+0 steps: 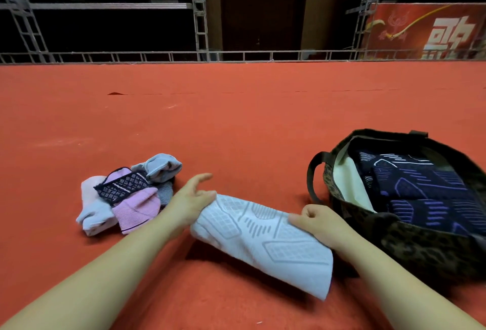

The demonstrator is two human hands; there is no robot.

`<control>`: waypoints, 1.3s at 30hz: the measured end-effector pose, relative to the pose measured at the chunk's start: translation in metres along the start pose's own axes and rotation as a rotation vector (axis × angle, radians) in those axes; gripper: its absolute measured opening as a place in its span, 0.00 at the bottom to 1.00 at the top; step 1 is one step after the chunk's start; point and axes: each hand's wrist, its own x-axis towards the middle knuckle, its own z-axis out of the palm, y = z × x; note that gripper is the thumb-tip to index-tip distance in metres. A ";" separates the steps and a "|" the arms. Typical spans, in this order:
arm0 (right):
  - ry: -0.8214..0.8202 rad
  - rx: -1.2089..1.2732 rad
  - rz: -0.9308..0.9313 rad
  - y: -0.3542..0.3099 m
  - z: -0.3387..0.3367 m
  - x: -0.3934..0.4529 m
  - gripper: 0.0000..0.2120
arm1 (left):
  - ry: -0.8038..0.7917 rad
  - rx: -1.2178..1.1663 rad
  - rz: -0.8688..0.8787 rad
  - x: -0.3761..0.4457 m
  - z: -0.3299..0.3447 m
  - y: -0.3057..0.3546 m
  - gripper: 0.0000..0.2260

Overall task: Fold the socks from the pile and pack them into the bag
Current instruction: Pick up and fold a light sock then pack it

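A white sock with a grey pattern [265, 240] hangs in the air between my hands, above the red carpet. My left hand [190, 202] pinches its left end, the other fingers spread loosely. My right hand [319, 222] grips its right edge with curled fingers. The sock pile [126, 193] lies on the carpet to the left: pink, pale blue, grey and a black patterned sock. An open dark patterned bag [394, 237] stands at the right, with a cream lining and dark blue patterned socks [420, 190] inside.
Red carpet [236, 119] covers the floor all around. A metal rail [236, 55] and scaffolding run along the far edge, with a dark door behind and a red banner [426, 30] at the back right.
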 end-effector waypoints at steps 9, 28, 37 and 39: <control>-0.120 -0.730 -0.289 0.015 0.031 -0.027 0.39 | -0.208 0.964 0.006 -0.019 0.016 -0.054 0.33; -0.105 0.242 -0.370 -0.084 0.016 0.020 0.08 | -0.301 0.237 0.209 -0.011 0.003 0.059 0.10; 0.086 0.195 -0.541 -0.185 -0.047 0.080 0.09 | -0.077 0.658 0.454 0.060 -0.044 0.185 0.07; 0.090 0.169 -0.581 -0.199 -0.062 0.083 0.09 | -0.048 0.708 0.485 0.062 -0.054 0.203 0.07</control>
